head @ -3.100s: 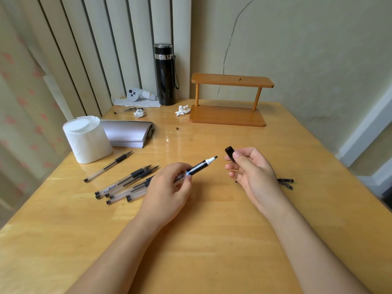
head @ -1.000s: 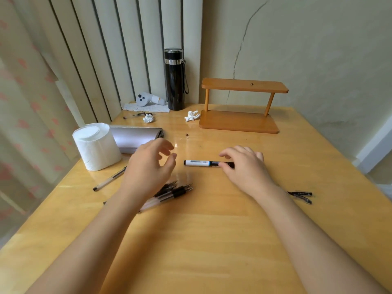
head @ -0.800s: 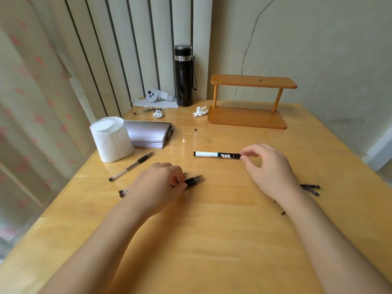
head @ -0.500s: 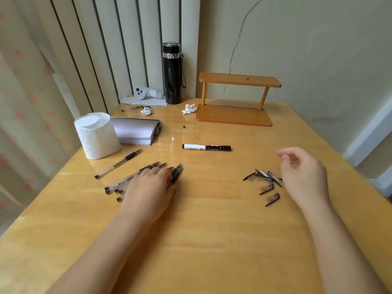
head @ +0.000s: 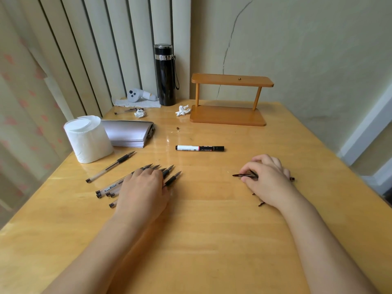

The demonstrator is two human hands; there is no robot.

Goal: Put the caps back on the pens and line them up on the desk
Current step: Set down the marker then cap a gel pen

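Several uncapped clear pens (head: 109, 188) lie fanned on the wooden desk (head: 212, 240), tips pointing away to the right. My left hand (head: 142, 189) lies palm-down on them with its fingers curled over the barrels. One more uncapped pen (head: 110, 166) lies apart to the left. A capped black-and-white marker (head: 199, 148) lies crosswise in the middle. My right hand (head: 267, 179) covers the dark pen caps at the right and pinches one cap (head: 239, 175) between thumb and fingers. Another cap (head: 261, 204) peeks out by the wrist.
A toilet roll (head: 88, 139) and a grey stack of paper (head: 129, 133) stand at the left. At the back are a black flask (head: 165, 75), a white controller (head: 137, 95), crumpled tissues (head: 182, 110) and a small wooden shelf (head: 229, 115).
My right hand let go of the capped marker, left it on the desk, and dropped onto the caps at the right. My left hand settled on the pile of pens.
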